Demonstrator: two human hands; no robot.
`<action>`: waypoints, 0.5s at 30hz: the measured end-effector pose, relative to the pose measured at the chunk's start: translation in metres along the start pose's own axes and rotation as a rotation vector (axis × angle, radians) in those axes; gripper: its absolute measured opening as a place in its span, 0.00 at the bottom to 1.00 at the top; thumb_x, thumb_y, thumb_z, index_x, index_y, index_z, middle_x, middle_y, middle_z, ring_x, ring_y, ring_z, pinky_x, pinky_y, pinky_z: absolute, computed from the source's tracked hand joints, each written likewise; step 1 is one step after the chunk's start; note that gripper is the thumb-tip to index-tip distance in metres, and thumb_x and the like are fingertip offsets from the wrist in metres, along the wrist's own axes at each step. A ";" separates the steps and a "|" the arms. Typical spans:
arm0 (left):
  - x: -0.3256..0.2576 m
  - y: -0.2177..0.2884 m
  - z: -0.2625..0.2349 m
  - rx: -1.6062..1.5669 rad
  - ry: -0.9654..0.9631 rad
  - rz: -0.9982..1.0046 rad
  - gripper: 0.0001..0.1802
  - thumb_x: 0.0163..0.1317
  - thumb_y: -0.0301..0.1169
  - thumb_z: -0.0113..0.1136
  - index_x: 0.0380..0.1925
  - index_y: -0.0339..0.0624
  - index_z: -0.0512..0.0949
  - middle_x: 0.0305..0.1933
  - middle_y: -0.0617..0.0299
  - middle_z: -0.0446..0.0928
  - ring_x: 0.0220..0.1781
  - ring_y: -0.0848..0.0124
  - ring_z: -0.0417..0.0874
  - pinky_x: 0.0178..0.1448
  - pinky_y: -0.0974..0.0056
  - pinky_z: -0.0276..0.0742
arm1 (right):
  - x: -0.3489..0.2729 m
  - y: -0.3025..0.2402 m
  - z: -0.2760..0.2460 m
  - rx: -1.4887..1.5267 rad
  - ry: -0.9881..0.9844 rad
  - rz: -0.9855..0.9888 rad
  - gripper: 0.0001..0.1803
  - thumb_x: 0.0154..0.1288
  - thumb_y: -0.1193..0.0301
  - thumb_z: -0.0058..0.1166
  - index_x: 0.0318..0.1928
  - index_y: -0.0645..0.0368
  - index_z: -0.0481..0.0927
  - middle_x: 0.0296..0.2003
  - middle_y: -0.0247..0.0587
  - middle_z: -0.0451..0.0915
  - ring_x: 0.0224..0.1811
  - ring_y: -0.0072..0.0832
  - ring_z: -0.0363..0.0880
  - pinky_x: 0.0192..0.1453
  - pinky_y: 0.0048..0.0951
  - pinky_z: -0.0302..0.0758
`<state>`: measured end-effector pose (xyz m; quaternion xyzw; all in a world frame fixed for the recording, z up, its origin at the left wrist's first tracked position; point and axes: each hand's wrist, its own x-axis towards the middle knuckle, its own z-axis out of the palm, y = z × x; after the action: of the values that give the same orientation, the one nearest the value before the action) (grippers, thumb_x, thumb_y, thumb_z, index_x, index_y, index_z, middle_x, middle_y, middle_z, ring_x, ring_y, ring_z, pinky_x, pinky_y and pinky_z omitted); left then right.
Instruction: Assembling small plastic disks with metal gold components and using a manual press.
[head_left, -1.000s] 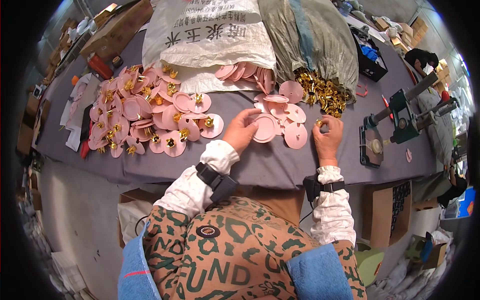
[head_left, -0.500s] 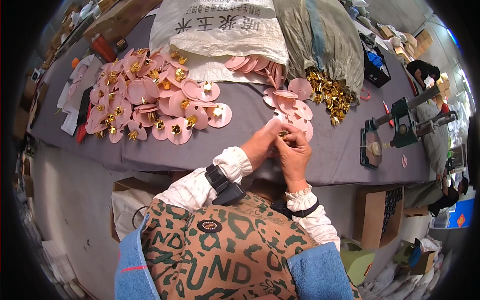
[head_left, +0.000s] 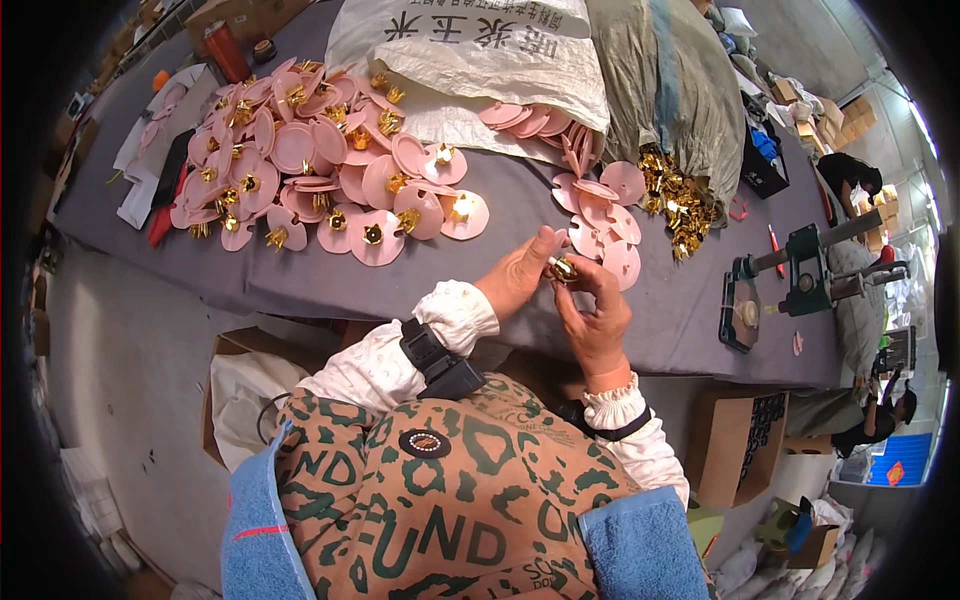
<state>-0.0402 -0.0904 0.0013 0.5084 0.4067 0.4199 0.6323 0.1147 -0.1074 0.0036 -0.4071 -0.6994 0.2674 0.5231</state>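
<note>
Left hand (head_left: pixel 518 275) and right hand (head_left: pixel 598 312): fingertips pinched shut on gold clip (head_left: pixel 563 268) above grey table (head_left: pixel 520 200); advise centring clip square, firm grip, before pressing onto pink disc (head_left: pixel 608 232)

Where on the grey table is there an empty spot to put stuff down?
Bare grey cloth lies along the near edge, left of the hands. More sits between the plain pink discs and the green press. It is crowded by the finished disc pile and gold pieces.
</note>
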 end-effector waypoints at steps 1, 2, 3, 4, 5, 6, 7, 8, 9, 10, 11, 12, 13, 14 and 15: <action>-0.001 0.000 -0.001 -0.003 -0.001 0.000 0.58 0.57 0.79 0.21 0.64 0.36 0.64 0.38 0.68 0.70 0.32 0.79 0.62 0.35 0.74 0.60 | 0.002 0.001 -0.001 -0.003 -0.001 0.001 0.14 0.54 0.83 0.64 0.43 0.63 0.81 0.43 0.45 0.83 0.44 0.36 0.84 0.47 0.31 0.80; -0.001 -0.001 -0.003 -0.003 -0.014 0.008 0.59 0.57 0.79 0.22 0.65 0.35 0.64 0.41 0.66 0.72 0.36 0.77 0.65 0.39 0.72 0.64 | 0.007 0.003 -0.004 -0.140 -0.041 -0.143 0.15 0.54 0.83 0.63 0.44 0.63 0.80 0.43 0.45 0.83 0.44 0.35 0.84 0.45 0.31 0.81; -0.001 -0.002 -0.005 -0.002 -0.029 0.016 0.59 0.58 0.79 0.22 0.65 0.35 0.64 0.44 0.64 0.73 0.39 0.76 0.69 0.43 0.70 0.67 | 0.009 0.005 -0.005 -0.278 -0.081 -0.287 0.16 0.55 0.82 0.63 0.46 0.63 0.80 0.42 0.45 0.84 0.43 0.34 0.85 0.44 0.31 0.81; 0.001 -0.010 -0.006 -0.005 -0.026 0.017 0.59 0.58 0.79 0.22 0.65 0.35 0.64 0.44 0.64 0.73 0.39 0.76 0.69 0.43 0.70 0.67 | 0.010 0.002 -0.003 -0.278 -0.085 -0.288 0.16 0.55 0.82 0.63 0.46 0.63 0.80 0.42 0.45 0.84 0.43 0.34 0.85 0.44 0.31 0.81; 0.004 -0.020 -0.006 0.051 0.022 0.111 0.57 0.60 0.77 0.22 0.65 0.33 0.63 0.48 0.59 0.73 0.44 0.70 0.72 0.50 0.66 0.68 | 0.010 -0.001 -0.002 -0.294 -0.093 -0.289 0.16 0.56 0.82 0.62 0.47 0.64 0.80 0.42 0.45 0.84 0.42 0.31 0.85 0.43 0.30 0.81; 0.006 -0.028 -0.007 0.109 0.071 0.205 0.55 0.62 0.75 0.22 0.65 0.32 0.63 0.52 0.53 0.74 0.50 0.64 0.75 0.57 0.62 0.70 | 0.011 -0.005 0.000 -0.309 -0.101 -0.290 0.16 0.58 0.82 0.62 0.48 0.64 0.80 0.41 0.44 0.84 0.42 0.29 0.84 0.42 0.28 0.81; 0.003 -0.025 -0.006 0.109 0.075 0.204 0.55 0.62 0.75 0.22 0.65 0.32 0.63 0.52 0.53 0.74 0.50 0.64 0.75 0.57 0.62 0.70 | 0.009 -0.008 0.001 -0.306 -0.104 -0.290 0.16 0.58 0.82 0.62 0.48 0.64 0.80 0.41 0.44 0.84 0.42 0.29 0.84 0.42 0.28 0.81; -0.003 -0.019 -0.004 0.254 0.104 0.227 0.54 0.64 0.72 0.21 0.65 0.31 0.63 0.54 0.48 0.72 0.55 0.58 0.73 0.62 0.60 0.66 | 0.006 -0.012 0.004 -0.163 -0.096 -0.098 0.16 0.60 0.81 0.61 0.50 0.65 0.80 0.42 0.43 0.84 0.42 0.26 0.84 0.42 0.27 0.81; -0.009 -0.016 -0.003 0.401 0.137 0.249 0.52 0.67 0.69 0.21 0.65 0.30 0.62 0.56 0.43 0.71 0.59 0.52 0.72 0.67 0.58 0.63 | 0.003 -0.014 0.007 -0.017 -0.090 0.092 0.16 0.62 0.81 0.60 0.51 0.66 0.79 0.42 0.42 0.84 0.42 0.23 0.83 0.43 0.26 0.81; -0.009 -0.016 -0.002 0.486 0.143 0.290 0.50 0.69 0.67 0.19 0.65 0.28 0.62 0.56 0.38 0.70 0.58 0.47 0.71 0.66 0.58 0.64 | 0.003 -0.015 0.009 -0.003 -0.092 0.082 0.16 0.62 0.81 0.60 0.51 0.66 0.79 0.42 0.42 0.84 0.42 0.23 0.83 0.43 0.26 0.81; -0.009 -0.017 -0.004 0.514 0.172 0.305 0.49 0.69 0.66 0.20 0.65 0.29 0.62 0.56 0.39 0.70 0.57 0.47 0.72 0.66 0.57 0.64 | 0.004 -0.015 0.013 0.212 -0.060 0.300 0.17 0.63 0.80 0.59 0.52 0.68 0.78 0.42 0.42 0.83 0.42 0.22 0.82 0.43 0.26 0.81; -0.010 -0.017 -0.004 0.544 0.203 0.320 0.49 0.69 0.66 0.20 0.65 0.29 0.62 0.56 0.39 0.70 0.57 0.47 0.72 0.65 0.56 0.64 | 0.005 -0.015 0.016 0.428 -0.035 0.520 0.17 0.64 0.80 0.58 0.53 0.69 0.77 0.43 0.41 0.83 0.42 0.21 0.81 0.44 0.25 0.81; -0.010 -0.014 -0.005 0.564 0.220 0.337 0.48 0.69 0.66 0.21 0.65 0.32 0.63 0.55 0.39 0.71 0.56 0.46 0.72 0.64 0.55 0.65 | 0.007 -0.016 0.017 0.443 -0.059 0.530 0.17 0.65 0.80 0.57 0.54 0.71 0.76 0.45 0.42 0.82 0.44 0.22 0.80 0.47 0.24 0.81; -0.014 -0.009 -0.010 0.589 0.188 0.262 0.46 0.70 0.65 0.23 0.65 0.33 0.64 0.56 0.38 0.70 0.57 0.45 0.72 0.64 0.54 0.65 | 0.005 -0.008 0.016 0.403 -0.086 0.481 0.19 0.63 0.80 0.59 0.55 0.68 0.76 0.46 0.41 0.81 0.45 0.22 0.80 0.50 0.24 0.79; -0.012 -0.005 -0.021 0.669 0.229 0.332 0.43 0.71 0.62 0.26 0.65 0.34 0.64 0.56 0.38 0.70 0.57 0.45 0.72 0.63 0.55 0.66 | 0.009 -0.008 0.012 0.338 -0.128 0.426 0.21 0.62 0.79 0.61 0.56 0.66 0.77 0.46 0.40 0.81 0.46 0.23 0.80 0.51 0.24 0.78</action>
<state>-0.0633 -0.0957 -0.0053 0.6953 0.5012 0.4147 0.3055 0.0997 -0.1030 0.0105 -0.4340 -0.5754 0.5093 0.4703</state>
